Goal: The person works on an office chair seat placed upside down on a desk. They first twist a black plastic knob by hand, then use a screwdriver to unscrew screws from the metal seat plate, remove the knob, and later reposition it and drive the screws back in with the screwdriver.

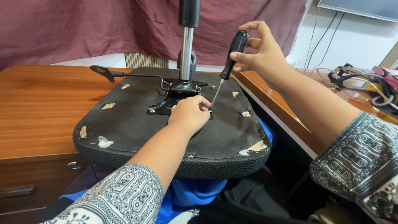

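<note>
Chair seat (137,124), upside down, black fabric underside up, resting half on the wooden worktop (37,108), right part overhanging the gap above blue cloth (195,193). Torn patches and white filler blobs along seat's near and side edges.

Left to right, all relative to seat:
- Far-left of seat centre: black height lever (103,72) sticking out toward the worktop, rod running back to the mechanism.
- Centre: black metal mounting plate (176,93) with chrome gas-lift column (186,45) standing upright from it.
- Just in front-right of plate: left hand (188,116) resting on the fabric, fingers (203,103) pinched together at the screwdriver tip, apparently steadying a small screw or the tip itself; too small to tell which.
- Right of plate: screwdriver (227,68), black handle, shaft tilted, tip down at seat near plate's edge.
- Above seat's right-rear: right hand (261,52), fingers (244,56) clamped round top of the handle.
- Well right of seat, on second worktop: cables and tools (356,76), not in play.

Judged step: driving or loosening a fastener at the plate's right edge, mid-turn setup. Can't tell direction.

Next move calls for: shaft brought closer to square with the screw, downward pressure from right hand, left fingers kept clear of tip once bit seats. Slip risk: tip skating into fabric or fingertips.
</note>
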